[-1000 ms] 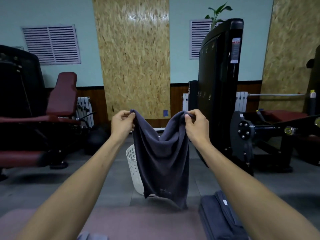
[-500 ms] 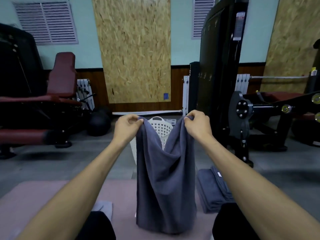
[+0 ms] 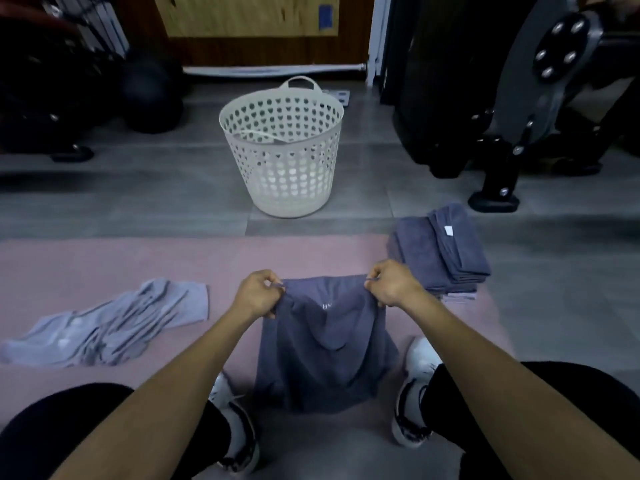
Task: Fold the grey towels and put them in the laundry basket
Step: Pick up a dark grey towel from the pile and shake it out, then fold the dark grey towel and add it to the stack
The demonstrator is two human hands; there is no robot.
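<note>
A dark grey towel (image 3: 325, 344) hangs low over the pink mat, between my feet. My left hand (image 3: 258, 295) pinches its top left corner and my right hand (image 3: 391, 285) pinches its top right corner. The towel sags in the middle, and its lower edge rests on the mat. A stack of folded grey towels (image 3: 441, 251) lies on the mat's right edge, just beyond my right hand. The white perforated laundry basket (image 3: 282, 147) stands upright on the floor straight ahead, past the mat.
A crumpled light grey cloth (image 3: 107, 323) lies on the pink mat (image 3: 86, 265) to my left. Black gym machines (image 3: 519, 98) stand at the right and left. A dark ball (image 3: 152, 95) sits at the back left. My white shoes (image 3: 415, 393) rest on the mat.
Both hands have come down from chest height to just above the mat with the towel. The view has tilted down, so the basket, stack and mat now show fully.
</note>
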